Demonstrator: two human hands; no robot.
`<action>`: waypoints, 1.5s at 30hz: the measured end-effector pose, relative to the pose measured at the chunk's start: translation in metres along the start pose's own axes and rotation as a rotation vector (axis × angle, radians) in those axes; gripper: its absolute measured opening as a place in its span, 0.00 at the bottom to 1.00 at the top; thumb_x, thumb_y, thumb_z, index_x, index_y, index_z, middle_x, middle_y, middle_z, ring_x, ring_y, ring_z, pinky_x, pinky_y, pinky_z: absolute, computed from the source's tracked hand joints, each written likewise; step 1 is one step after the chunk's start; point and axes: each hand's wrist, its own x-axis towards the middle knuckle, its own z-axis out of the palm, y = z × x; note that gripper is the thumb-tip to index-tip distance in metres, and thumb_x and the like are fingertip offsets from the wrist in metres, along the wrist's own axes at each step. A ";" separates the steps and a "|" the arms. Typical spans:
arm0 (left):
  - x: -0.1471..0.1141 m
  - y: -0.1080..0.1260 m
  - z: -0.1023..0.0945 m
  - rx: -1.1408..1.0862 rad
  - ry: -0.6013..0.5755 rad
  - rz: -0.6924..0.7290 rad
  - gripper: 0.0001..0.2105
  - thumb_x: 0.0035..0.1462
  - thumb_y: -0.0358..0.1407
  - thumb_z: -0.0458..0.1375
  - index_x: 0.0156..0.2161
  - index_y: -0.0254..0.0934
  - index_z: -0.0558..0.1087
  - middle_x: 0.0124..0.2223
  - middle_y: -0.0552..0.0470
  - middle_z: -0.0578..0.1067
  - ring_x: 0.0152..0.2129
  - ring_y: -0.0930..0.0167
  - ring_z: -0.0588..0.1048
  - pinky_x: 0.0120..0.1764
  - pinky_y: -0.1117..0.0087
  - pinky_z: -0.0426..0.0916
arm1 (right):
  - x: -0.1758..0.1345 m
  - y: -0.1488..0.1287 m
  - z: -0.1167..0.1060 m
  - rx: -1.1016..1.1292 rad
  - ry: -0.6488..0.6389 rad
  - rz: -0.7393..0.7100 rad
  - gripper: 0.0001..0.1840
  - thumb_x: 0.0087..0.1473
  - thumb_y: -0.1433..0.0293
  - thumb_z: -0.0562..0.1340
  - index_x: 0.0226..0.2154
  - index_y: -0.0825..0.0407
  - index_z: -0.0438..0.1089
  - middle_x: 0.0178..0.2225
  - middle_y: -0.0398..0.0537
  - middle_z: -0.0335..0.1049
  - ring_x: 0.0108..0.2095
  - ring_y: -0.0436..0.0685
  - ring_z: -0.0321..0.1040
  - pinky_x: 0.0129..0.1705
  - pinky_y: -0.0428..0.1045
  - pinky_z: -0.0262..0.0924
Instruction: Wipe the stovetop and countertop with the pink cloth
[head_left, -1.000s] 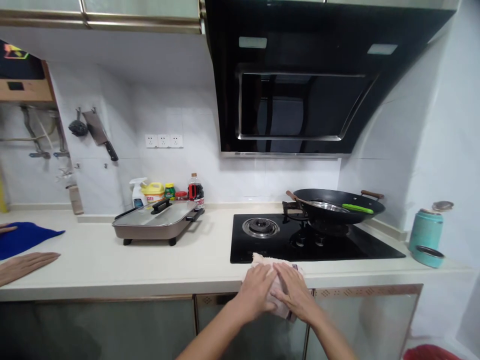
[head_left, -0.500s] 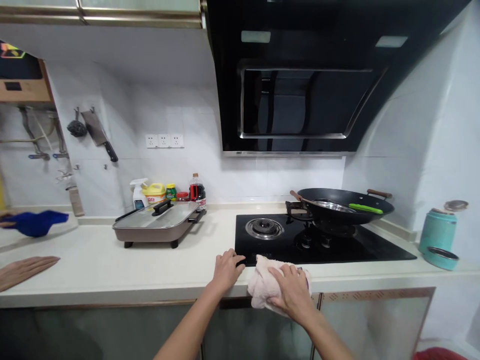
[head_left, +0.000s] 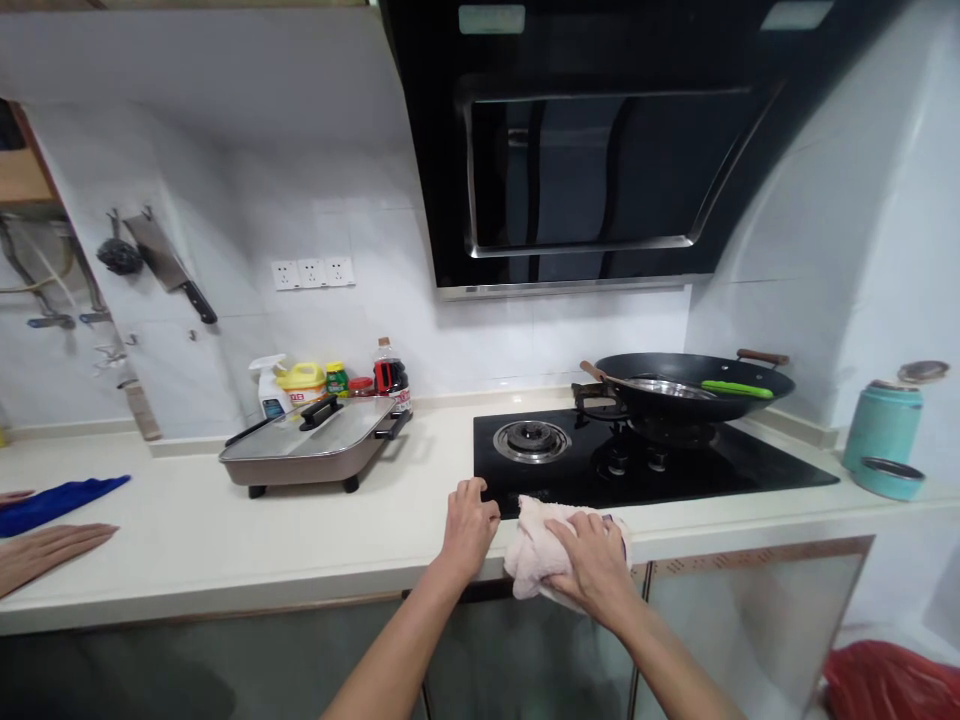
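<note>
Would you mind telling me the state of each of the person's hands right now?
Left hand: loosely curled at the edge of the stove; cannot tell whether it grips anything.
Right hand: closed on the pale pink cloth.

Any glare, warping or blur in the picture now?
Head view, top: reflections on the glossy range hood; head view, right edge: the teal canister looks slanted, likely lens distortion; head view, lower middle: right hand and pale pink cloth look fairly sharp.
</note>
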 end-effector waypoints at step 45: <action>-0.031 -0.061 -0.014 -0.231 0.217 0.098 0.16 0.66 0.47 0.54 0.32 0.43 0.78 0.35 0.50 0.80 0.36 0.63 0.77 0.40 0.63 0.67 | -0.025 0.122 -0.024 -0.016 -0.063 -0.052 0.47 0.42 0.67 0.77 0.63 0.42 0.65 0.64 0.57 0.62 0.64 0.68 0.57 0.68 0.66 0.43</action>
